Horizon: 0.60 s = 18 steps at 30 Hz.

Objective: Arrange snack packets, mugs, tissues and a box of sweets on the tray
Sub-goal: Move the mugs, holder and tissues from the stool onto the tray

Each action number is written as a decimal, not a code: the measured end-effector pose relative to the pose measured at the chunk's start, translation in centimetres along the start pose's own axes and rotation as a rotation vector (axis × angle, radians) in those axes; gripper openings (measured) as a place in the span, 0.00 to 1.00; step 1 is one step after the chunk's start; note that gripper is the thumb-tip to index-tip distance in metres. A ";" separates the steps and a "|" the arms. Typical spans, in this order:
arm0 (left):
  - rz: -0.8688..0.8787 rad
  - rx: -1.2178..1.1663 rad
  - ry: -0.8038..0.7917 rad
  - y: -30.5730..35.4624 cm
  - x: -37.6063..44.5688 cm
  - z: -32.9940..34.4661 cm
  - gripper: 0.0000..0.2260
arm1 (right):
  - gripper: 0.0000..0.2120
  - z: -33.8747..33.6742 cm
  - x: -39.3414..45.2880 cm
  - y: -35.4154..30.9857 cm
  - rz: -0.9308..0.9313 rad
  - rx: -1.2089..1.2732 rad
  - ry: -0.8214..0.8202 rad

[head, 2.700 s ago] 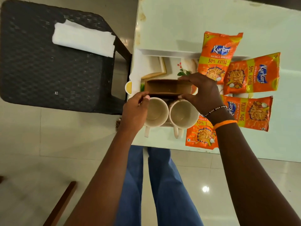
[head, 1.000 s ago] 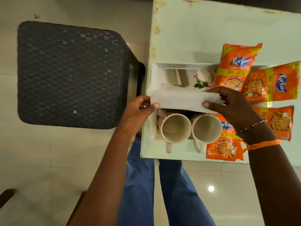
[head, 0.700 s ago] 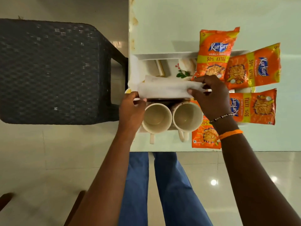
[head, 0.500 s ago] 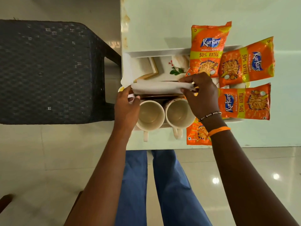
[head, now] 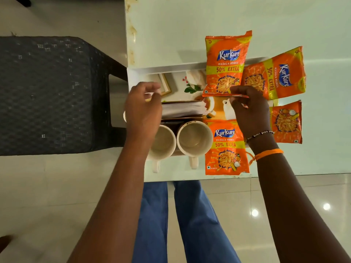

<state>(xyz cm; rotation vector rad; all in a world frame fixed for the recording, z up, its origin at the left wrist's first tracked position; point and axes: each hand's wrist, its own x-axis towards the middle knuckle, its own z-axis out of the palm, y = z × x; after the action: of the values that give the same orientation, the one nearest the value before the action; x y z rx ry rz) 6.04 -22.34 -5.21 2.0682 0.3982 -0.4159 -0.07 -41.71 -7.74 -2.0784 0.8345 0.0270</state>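
Note:
A white tray [head: 167,68] with a printed picture lies at the table's near left corner. On it stand two cream mugs [head: 163,144] [head: 194,139], handles toward me. Behind them a stack of white tissues [head: 183,109] rests in a brown box [head: 182,118]. Several orange Kurkure packets lie across the tray's right side, among them a far packet [head: 226,63], a right one [head: 276,74] and a near one [head: 226,149]. My left hand [head: 142,112] hovers over the tissues' left end, fingers apart. My right hand [head: 248,112] is loosely curled, fingertips at the far packet's lower edge.
A black woven chair [head: 49,92] stands close to the left of the table, beside the tray. The pale table top [head: 190,25] extends beyond the tray. The table's near edge runs just below the mugs, with my legs in blue jeans [head: 155,215] under it.
The tissues came off the chair and both hands lowered them onto the brown box. Both hands have now let go; the right hand has shifted right toward the packets.

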 end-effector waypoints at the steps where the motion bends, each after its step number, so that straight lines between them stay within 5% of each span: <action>1: 0.021 -0.001 -0.042 0.9 0.2 0.8 0.08 | 0.13 -0.2 0.6 0.2 0.041 0.017 0.009; 7: 0.069 0.174 -0.409 3.9 2.3 6.5 0.16 | 0.23 0.4 3.6 1.6 0.270 -0.076 -0.183; 11: 0.007 0.257 -0.599 4.5 2.7 9.2 0.24 | 0.25 1.2 4.5 1.7 0.307 -0.054 -0.148; 18: 0.085 0.282 -0.552 4.7 1.9 10.8 0.26 | 0.21 -0.5 4.4 2.4 0.198 -0.065 -0.076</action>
<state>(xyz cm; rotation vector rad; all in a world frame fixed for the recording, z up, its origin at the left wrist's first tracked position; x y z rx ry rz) 8.39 -33.77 -7.77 2.1170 -0.0855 -1.0037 1.86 -45.45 -10.58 -2.0338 1.0008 0.2418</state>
